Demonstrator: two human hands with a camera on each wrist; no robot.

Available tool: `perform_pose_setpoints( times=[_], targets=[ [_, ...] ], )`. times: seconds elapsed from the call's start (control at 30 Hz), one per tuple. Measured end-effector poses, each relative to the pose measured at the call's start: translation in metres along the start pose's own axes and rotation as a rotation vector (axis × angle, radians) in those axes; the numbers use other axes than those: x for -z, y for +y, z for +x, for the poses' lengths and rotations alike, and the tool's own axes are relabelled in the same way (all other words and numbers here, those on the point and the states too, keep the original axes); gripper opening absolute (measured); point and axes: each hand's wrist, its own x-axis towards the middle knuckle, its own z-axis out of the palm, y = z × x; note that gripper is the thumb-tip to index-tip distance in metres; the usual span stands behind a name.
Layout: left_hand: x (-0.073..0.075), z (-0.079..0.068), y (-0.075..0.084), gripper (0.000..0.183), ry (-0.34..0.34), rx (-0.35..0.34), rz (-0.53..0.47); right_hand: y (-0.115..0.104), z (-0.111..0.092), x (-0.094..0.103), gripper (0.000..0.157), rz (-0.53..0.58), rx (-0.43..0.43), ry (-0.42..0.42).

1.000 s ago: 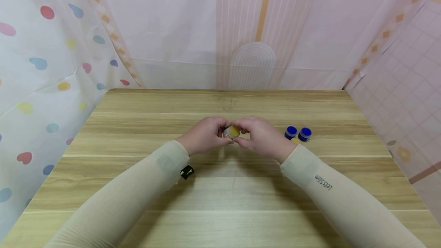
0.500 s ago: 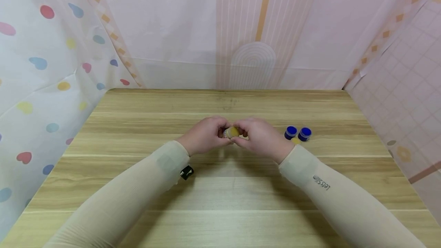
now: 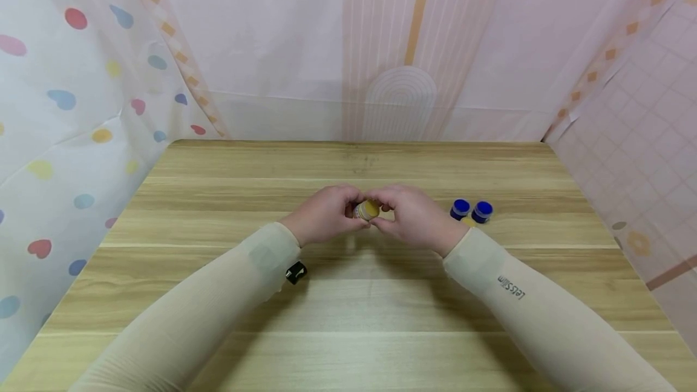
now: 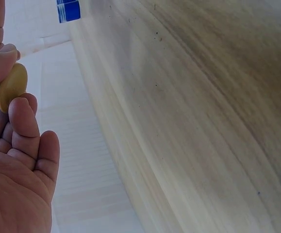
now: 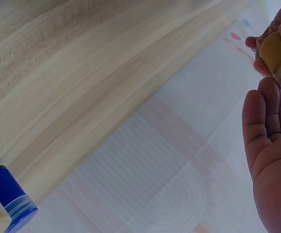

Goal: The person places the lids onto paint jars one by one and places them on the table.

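Note:
My left hand grips a small yellow paint jar above the middle of the table. The jar lies tilted, its round yellow end toward my right hand. The right thumb and fingertips pinch the rim at that end. In the left wrist view, the jar shows at the left edge among the fingers, with part of a white label visible. In the right wrist view, the jar has a clear ridged band near the right fingertips. Its far side is hidden by the hands.
On the right stand two blue jars, with a yellow one partly hidden behind my right wrist. A small black object is beside my left sleeve. Patterned cloth hangs behind the wooden table.
My right fingers closed in over the jar's end half a second ago, then drew back slightly, so more of the yellow face shows now. The left hand stays nearly still.

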Motion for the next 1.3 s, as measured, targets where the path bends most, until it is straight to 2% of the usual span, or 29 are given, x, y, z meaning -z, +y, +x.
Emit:
perform_pose_setpoints(
  times=[0.17, 0.37, 0.47, 0.6, 0.67, 1.1, 1.3],
  targets=[
    [-0.0003, 0.0005, 0.0007, 0.022, -0.003, 0.005, 0.003, -0.0018, -0.001, 0.0012, 0.039, -0.02, 0.005, 0.0],
    [-0.0018, 0.0015, 0.0003, 0.021, -0.015, 0.006, -0.023, -0.0048, -0.0008, 0.0029, 0.023, 0.021, -0.067, -0.019],
    [-0.003, 0.0014, 0.0003, 0.021, -0.014, 0.004, -0.034, -0.0043, -0.0009, 0.0039, 0.026, 0.029, -0.083, -0.026],
    [-0.0043, 0.0006, 0.0, 0.019, -0.011, 0.003, -0.045, -0.0036, -0.0012, 0.0054, 0.038, 0.009, -0.056, -0.023],
    [-0.005, 0.0003, -0.0002, 0.018, -0.01, 0.003, -0.05, -0.0044, -0.0015, 0.0064, 0.039, -0.002, -0.041, -0.019],
    [-0.0057, 0.0, -0.0003, 0.023, -0.009, 0.008, -0.035, -0.0048, -0.0029, 0.0053, 0.033, -0.047, -0.017, -0.013],
    [-0.0075, -0.0002, -0.0014, 0.02, 0.0, 0.005, -0.052, -0.0047, -0.0007, 0.0042, 0.026, -0.013, -0.073, -0.026]
  ],
)
